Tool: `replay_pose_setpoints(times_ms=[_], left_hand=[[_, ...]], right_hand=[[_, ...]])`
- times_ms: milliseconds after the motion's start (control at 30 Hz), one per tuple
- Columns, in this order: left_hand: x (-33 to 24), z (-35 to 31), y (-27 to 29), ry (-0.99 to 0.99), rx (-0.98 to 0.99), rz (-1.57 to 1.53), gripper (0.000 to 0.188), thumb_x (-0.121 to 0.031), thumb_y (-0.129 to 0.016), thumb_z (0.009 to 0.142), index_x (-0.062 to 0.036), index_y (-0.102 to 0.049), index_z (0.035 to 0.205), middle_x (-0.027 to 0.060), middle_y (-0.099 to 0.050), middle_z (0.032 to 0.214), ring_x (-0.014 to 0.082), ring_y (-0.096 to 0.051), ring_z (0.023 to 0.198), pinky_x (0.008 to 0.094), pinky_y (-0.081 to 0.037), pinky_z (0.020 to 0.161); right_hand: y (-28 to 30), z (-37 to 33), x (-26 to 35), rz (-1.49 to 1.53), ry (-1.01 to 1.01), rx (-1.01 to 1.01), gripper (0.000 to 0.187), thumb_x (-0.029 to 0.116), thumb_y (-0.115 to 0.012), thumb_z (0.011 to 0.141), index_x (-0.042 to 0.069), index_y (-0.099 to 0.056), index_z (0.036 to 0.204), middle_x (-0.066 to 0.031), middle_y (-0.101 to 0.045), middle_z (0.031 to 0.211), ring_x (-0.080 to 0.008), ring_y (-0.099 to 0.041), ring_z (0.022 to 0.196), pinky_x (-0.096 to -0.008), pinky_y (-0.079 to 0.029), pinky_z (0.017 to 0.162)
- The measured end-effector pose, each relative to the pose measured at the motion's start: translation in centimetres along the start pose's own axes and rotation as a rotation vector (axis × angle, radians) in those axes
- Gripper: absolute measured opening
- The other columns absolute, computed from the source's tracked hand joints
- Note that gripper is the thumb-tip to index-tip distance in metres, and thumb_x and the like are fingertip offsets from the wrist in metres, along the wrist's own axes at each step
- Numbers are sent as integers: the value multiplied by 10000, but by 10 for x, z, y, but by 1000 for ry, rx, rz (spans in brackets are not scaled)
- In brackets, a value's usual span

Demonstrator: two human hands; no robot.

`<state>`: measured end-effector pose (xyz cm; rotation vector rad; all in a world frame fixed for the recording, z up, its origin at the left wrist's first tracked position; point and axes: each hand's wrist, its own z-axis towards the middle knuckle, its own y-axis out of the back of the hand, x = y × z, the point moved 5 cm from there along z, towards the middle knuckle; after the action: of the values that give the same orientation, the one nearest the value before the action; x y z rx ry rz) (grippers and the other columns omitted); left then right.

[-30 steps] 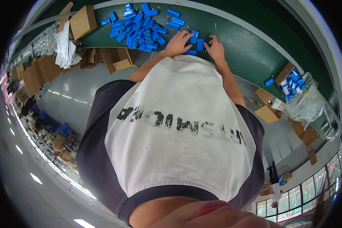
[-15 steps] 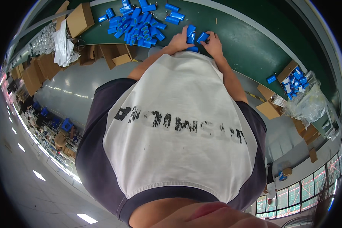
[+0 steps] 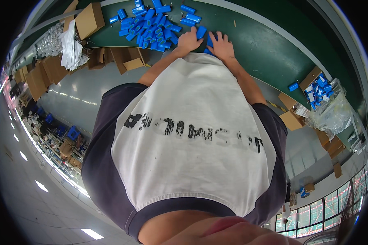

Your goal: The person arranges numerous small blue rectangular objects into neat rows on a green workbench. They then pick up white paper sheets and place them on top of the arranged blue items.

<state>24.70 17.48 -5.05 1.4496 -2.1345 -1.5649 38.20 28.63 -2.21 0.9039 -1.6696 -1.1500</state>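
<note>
A blue shrink-wrapped battery pack [image 3: 201,32] stands between the thumb and fingers of my left hand [image 3: 188,42], which is closed on it at the table's near edge. Close beside it, my right hand [image 3: 222,48] rests over another blue battery pack [image 3: 210,40], its fingers bent round it and hiding much of it. Part of one more blue pack [image 3: 207,52] shows below, near my shirt. To the left of my hands lies a large heap of blue battery packs [image 3: 151,30], and a few separate packs [image 3: 191,18] lie just beyond them.
The green table [image 3: 265,49] curves across the top. A cardboard box of blue packs [image 3: 318,89] sits at the right, with a single pack [image 3: 293,86] beside it and clear plastic bags [image 3: 333,114] next to it. Open cartons [image 3: 129,59] stand below the table's left edge.
My right hand has moved left, toward my left hand, and now covers a pack. The pack at my left hand has shifted slightly and tilted. The heap lies as before.
</note>
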Motion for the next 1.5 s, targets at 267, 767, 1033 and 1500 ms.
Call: replay_pose_setpoints(times_ms=[267,767,1033,1500], left_hand=[[-11,-5,-20,-193,86,-23,501,-469,-715,891,-81,-563,1167,187,-722,964,409,-701,920,517,-563,792],[16,8,61,-112,-376,-195,710,-211,-848,654,-83,-529,1275,217,-463,1242,415,-554,1138,490,-498,988],[13,0,82,-272,-447,-230,799,-154,-829,672,-163,-506,1403,239,-380,1309,448,-549,1157,471,-526,971],[20,30,56,-103,-276,1,536,-129,-833,704,-204,-619,1189,174,-526,1206,418,-552,1184,491,-510,974]], right_hand=[[12,5,-31,268,-140,-2,584,428,-711,905,206,-543,1419,-109,-511,1315,-376,-580,1130,-496,-578,873],[11,135,32,107,125,-106,383,275,-743,836,138,-650,1181,-95,-633,1179,-325,-607,1129,-501,-460,1000],[14,116,29,261,69,-26,483,269,-746,870,46,-559,1256,-188,-588,1193,-381,-595,1160,-479,-514,949],[4,-97,-143,559,-834,-263,610,450,-808,813,37,-583,1203,-169,-720,932,-370,-709,891,-461,-556,805]])
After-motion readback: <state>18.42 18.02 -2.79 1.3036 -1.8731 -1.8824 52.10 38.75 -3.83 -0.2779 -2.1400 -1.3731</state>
